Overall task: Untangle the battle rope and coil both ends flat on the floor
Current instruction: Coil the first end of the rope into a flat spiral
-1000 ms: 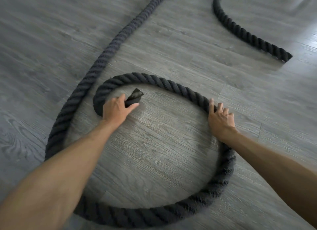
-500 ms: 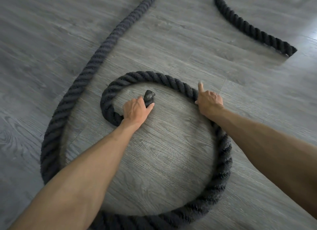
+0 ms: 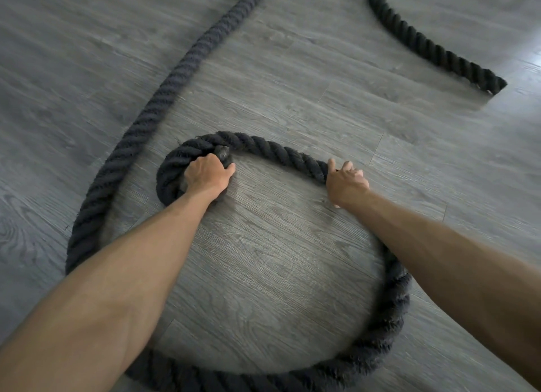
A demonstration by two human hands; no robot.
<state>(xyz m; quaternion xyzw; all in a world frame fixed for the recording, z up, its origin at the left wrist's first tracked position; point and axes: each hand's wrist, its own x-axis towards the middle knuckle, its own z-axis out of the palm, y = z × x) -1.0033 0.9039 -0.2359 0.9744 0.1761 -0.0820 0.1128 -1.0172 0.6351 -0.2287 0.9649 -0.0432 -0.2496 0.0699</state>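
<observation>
A thick black battle rope (image 3: 281, 153) lies on the grey floor in one wide loop in front of me. My left hand (image 3: 208, 176) is shut on the rope's near end (image 3: 223, 154), whose capped tip is curled tight against the inside of the loop's far left. My right hand (image 3: 347, 181) rests on the loop's far right side, fingers over the rope, pressing it. From the loop's left the rope runs away to the top of the view (image 3: 187, 61). The other rope end (image 3: 494, 84) lies loose at the far right.
Grey wood-look floor (image 3: 278, 274) fills the view, with bare floor inside the loop. The second stretch of rope (image 3: 409, 37) curves across the top right. A bright glare lies on the floor at the right edge.
My left hand has pushed the capped end further inward and up against the loop, tightening the curl. My right hand has slid the loop's far side inward, making the loop smaller.
</observation>
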